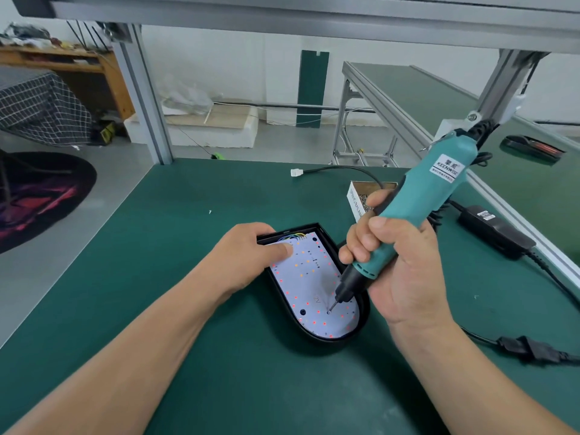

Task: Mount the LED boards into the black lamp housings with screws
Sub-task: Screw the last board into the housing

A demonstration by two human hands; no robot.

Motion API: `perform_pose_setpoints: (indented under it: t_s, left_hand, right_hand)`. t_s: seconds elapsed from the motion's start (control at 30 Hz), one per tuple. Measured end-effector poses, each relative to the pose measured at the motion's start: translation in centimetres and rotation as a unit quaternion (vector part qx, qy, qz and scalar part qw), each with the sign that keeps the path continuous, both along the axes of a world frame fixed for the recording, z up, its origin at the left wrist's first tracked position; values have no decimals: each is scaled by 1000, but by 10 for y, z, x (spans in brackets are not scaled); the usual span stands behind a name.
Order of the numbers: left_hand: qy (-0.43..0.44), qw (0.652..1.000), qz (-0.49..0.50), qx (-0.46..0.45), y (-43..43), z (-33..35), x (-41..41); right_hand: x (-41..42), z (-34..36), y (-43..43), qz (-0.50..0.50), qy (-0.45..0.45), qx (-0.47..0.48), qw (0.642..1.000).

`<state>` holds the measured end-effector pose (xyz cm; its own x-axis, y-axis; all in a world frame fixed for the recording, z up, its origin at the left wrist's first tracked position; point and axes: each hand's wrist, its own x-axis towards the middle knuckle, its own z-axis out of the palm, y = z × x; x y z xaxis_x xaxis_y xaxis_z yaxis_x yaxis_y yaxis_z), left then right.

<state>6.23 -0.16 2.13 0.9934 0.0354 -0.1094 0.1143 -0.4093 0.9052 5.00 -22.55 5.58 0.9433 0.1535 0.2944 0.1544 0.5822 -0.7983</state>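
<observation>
Works at a green mat (150, 277) with the black lamp housing (284, 313) lying at its middle, square end toward 11 o'clock, rounded end toward 5 o'clock, the white LED board (309, 277) seated inside. Pinches the housing's 11 o'clock corner with the left hand (251, 255): thumb flat on the board, other fingers bent over the outer wall. Wraps the right hand (398, 271) fully round the teal electric screwdriver (420, 208), at 3 o'clock of the housing. Tilts the tool with its top toward 1 o'clock and sets the bit tip on a hole near the board's rounded end. Has an open box of screws (361, 194) at 1 o'clock of the housing, partly hidden by the right hand, a black power adapter (496, 230) farther out at 3 o'clock, and a white plug (296, 173) at 12 o'clock.
</observation>
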Motion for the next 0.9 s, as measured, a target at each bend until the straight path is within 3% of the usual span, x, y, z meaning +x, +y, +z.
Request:
perform_pose_setpoints:
  t_s: [0.5,0.7,0.9]
  left_hand:
    - [1,1000,3,10,-1,1,-1]
    - [-1,1000,-4,6,-3,4,-2]
    - [16,1000,-17,-7,-3,4,-3]
  right_hand:
    - [-12,7,10,57,-78,-94,991]
    - [-11,5,6,89,-83,-87,989]
    - [-4,11,-9,50,-68,-37,996]
